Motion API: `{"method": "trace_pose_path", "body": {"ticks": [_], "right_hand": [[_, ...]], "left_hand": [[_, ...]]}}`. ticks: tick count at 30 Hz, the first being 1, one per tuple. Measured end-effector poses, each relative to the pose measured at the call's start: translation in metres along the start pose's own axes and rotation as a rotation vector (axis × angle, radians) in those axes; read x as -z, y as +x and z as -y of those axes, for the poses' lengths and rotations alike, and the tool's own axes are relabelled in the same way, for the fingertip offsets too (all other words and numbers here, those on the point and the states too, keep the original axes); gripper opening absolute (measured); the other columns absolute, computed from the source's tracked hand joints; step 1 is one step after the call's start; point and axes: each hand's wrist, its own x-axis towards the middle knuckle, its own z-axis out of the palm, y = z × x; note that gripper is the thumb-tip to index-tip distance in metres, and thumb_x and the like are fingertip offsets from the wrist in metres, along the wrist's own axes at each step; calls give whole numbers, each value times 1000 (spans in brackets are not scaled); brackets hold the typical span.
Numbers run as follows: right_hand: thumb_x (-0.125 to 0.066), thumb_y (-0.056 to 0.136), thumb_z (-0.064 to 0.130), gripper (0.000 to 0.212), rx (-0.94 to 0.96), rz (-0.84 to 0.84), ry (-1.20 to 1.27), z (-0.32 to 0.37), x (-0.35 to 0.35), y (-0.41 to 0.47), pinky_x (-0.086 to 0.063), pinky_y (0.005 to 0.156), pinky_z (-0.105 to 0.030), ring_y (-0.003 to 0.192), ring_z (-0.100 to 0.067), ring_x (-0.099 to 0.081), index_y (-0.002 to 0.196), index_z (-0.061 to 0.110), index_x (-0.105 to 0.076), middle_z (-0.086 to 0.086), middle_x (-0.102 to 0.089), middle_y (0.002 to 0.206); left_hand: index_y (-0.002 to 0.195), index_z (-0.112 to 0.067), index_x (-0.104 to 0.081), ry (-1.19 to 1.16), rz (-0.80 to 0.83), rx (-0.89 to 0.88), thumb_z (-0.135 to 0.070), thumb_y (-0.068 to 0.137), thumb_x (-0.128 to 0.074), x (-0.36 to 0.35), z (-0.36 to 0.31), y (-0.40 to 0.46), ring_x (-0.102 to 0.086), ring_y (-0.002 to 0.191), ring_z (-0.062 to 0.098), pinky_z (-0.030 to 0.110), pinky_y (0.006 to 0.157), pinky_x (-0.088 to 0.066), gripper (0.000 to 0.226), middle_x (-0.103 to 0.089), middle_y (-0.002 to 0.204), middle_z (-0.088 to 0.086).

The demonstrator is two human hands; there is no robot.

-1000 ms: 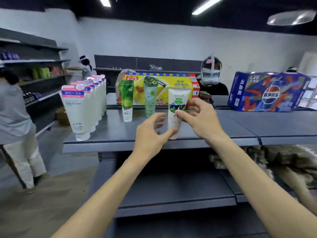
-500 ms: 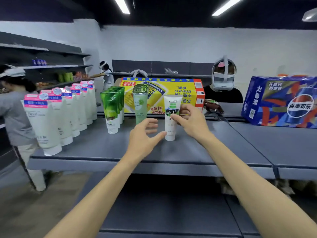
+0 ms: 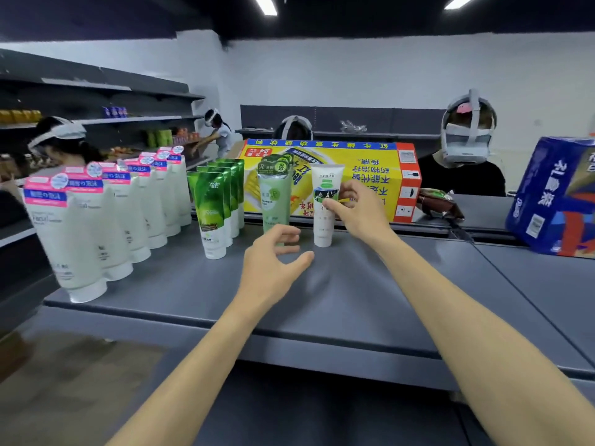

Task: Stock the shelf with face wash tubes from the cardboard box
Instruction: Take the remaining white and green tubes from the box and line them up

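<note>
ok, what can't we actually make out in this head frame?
- Cardboard box the tubes come from: not in the head view.
- Pale green tube: its base is hidden by the left hand.
- White tube with green label: the right hand covers its right side.
- White pink-topped tubes: print blurred, unreadable.

Four tube rows (image 3: 211,214) stand on the shelf (image 3: 338,300), carton (image 3: 370,175) behind them.
</note>
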Motion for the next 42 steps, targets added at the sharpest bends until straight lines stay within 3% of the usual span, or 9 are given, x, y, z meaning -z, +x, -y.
{"method": "trace_pose_path", "body": {"ticks": [4,10,19,28,36,40,42], "right_hand": [[-76,85,28,28,-4,1,-18,-5,-3,13,-56,79,-28,83,-11,-65,106,18,-60,4,-65,101],[-75,87,28,26,-4,12,-9,-10,-5,25,-51,76,-22,82,-8,-62,105,20,-58,4,-64,101],[-75,86,28,25,16,-51,-28,-13,-10,25,-50,64,-16,73,-4,-63,103,19,-60,9,-63,92],[-76,86,31,29,-7,-64,-35,-13,-13,24,-50,66,-17,78,-7,-64,107,17,-60,5,-65,98],[-77,84,31,35,-78,-35,36,-15,-13,25,-59,76,-35,91,-18,-69,110,17,-60,1,-67,103],[-81,80,34,46,-121,-27,42,-15,-10,21,-57,78,-30,96,-16,-68,115,17,-57,2,-65,108],[-83,76,39,54,-137,-41,66,-12,-7,19,-57,85,-33,100,-15,-68,117,18,-56,2,-64,114]], "left_hand": [[109,-25,-66,-14,-10,4,-24,78,-81,-1,1,2,-68,91,-5,6,79,-49,35,-69,108,-13],[109,-25,-66,-59,-17,25,-24,78,-81,0,3,4,-69,92,-2,20,86,-54,35,-70,106,-11],[109,-25,-66,-93,-22,42,-22,78,-81,1,5,5,-70,92,0,28,90,-56,34,-72,103,-10],[110,-28,-63,-104,-29,64,-24,78,-81,0,6,4,-70,93,1,36,91,-57,37,-73,100,-9],[110,-29,-62,-96,-29,74,-24,79,-81,0,5,4,-69,92,0,33,88,-57,37,-73,97,-10],[110,-30,-62,-82,-23,70,-25,79,-80,0,4,3,-69,91,-1,29,85,-56,37,-73,97,-10],[110,-30,-62,-74,-17,61,-25,78,-80,1,3,2,-68,91,-1,25,84,-55,37,-72,97,-10]]}}
